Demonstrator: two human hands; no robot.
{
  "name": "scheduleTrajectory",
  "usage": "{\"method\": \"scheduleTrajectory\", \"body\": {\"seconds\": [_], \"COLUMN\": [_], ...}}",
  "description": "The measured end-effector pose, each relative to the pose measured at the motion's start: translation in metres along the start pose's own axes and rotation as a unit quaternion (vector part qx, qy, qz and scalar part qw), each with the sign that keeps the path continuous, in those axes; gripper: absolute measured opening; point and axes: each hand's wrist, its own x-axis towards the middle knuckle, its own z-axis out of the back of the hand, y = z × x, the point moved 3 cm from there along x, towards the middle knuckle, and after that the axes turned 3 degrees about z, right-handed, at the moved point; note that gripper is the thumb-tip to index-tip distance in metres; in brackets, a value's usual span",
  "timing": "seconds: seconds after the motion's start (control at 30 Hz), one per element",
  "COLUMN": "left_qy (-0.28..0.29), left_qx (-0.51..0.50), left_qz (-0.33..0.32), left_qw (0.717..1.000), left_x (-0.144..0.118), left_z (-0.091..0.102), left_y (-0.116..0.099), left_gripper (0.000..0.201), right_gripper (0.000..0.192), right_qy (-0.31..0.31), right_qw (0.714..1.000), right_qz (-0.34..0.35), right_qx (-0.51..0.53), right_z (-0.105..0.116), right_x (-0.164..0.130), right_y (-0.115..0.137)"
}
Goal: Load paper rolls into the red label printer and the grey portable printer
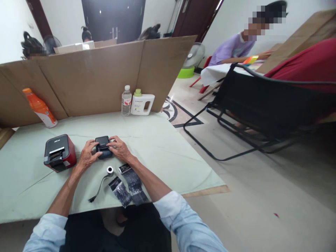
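Note:
A small black portable printer [103, 147], which looks hinged with its lid lifted, sits between both hands above the pale green cloth. My left hand [88, 154] grips its left side, thumb at the lower edge and fingers at the top. On the right side, my right hand [119, 148] holds it with bent fingers. A small white paper roll [110, 170] stands just below, its loose strip [99, 189] trailing toward me. Two dark printed label strips [120, 192] lie beside it, partly under my right forearm. Left of my hands is a red and black label printer [60, 153].
A cardboard screen [99, 80] borders the table's far side. Before it stand an orange bottle [39, 106], leaning, a clear water bottle [126, 101] and a white jug [143, 104]. A black folding chair [262, 101] and a seated person [231, 49] are at the right.

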Motion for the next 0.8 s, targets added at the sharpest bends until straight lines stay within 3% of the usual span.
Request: {"method": "scheduleTrajectory", "body": {"seconds": [0.1, 0.23, 0.4, 0.5, 0.63, 0.8], "left_qy": [0.007, 0.007, -0.002, -0.015, -0.023, -0.005], "left_qx": [-0.031, -0.074, -0.102, -0.128, -0.198, -0.226], "left_qz": [0.037, 0.067, 0.100, 0.168, 0.292, 0.312], "left_qw": [0.999, 0.995, 0.990, 0.977, 0.935, 0.923], "left_x": [-0.003, -0.009, -0.005, 0.006, 0.019, 0.028], "left_z": [0.000, -0.002, -0.002, -0.004, -0.011, -0.011], "left_y": [0.004, 0.009, 0.020, 0.028, 0.037, 0.035], "left_gripper": [0.056, 0.056, 0.036, 0.026, 0.016, 0.019], "right_gripper": [0.023, 0.042, 0.064, 0.073, 0.076, 0.072], "right_qy": [0.003, 0.019, 0.078, 0.095, 0.117, 0.121], "right_qw": [1.000, 0.997, 0.993, 0.992, 0.989, 0.989], "right_qz": [-0.014, -0.054, -0.078, -0.084, -0.086, -0.087], "right_qx": [0.020, 0.049, 0.039, 0.020, -0.001, 0.014], "right_z": [0.002, 0.004, 0.005, 0.005, 0.008, 0.009], "right_x": [-0.002, -0.006, -0.010, -0.011, -0.010, -0.008], "right_y": [0.000, -0.005, -0.011, -0.008, 0.001, 0.006]}}
